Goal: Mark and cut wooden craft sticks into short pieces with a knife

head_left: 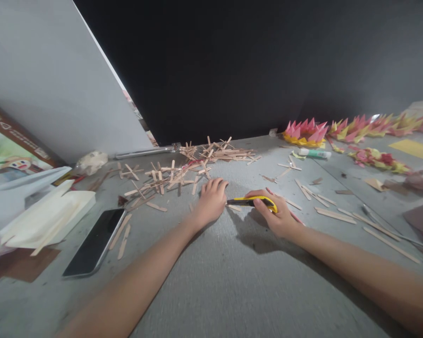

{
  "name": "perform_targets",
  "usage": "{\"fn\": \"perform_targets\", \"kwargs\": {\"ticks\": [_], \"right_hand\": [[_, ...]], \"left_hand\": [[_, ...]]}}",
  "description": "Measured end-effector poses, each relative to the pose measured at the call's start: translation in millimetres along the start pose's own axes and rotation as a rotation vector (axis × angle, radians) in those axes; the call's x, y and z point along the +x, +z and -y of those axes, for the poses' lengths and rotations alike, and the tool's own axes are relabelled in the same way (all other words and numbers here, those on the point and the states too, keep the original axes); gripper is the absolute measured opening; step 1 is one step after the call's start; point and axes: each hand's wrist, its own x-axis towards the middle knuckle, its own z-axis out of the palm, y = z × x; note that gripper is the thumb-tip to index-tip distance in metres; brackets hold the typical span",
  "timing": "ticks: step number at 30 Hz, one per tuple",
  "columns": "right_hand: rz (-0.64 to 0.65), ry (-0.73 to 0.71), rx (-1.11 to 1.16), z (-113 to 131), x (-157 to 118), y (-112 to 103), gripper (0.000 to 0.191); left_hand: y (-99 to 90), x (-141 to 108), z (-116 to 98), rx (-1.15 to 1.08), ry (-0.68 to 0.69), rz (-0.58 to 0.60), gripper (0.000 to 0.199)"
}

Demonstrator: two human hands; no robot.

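Head view: mid-frame, the right hand's (278, 218) fingers wrap a yellow cutter (251, 202), tip near a wooden stick (235, 208); the left hand's (212, 199) fingers curl beside it, grip unclear. Crossed sticks (229, 155), upper centre, look finished; loose sticks (335, 215), right, seem unworked.

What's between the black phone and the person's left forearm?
In the head view, two wooden sticks lie just beside the phone; then only grey surface shows up to the left forearm.
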Motion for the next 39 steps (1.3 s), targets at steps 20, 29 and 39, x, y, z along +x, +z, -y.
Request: {"fn": "perform_targets", "kwargs": {"ticks": [20, 29, 39], "right_hand": [[-0.047, -0.332, -0.188, 0.2, -3.6, -6.1, 0.024], [0.073, -0.367, 0.013, 8.0, 1.7, -6.5, 0.026], [0.185, -0.376, 0.027, 3.1, 1.6, -9.0, 0.029]], "left_hand": [[0.1, 2.1, -2.2, -0.043, -0.051, -0.018, 0.044], [2.9, 2.9, -1.4, -0.056, -0.054, -0.019, 0.046], [-0.6, 2.8, -3.2, -0.046, -0.053, -0.004, 0.046]]}}
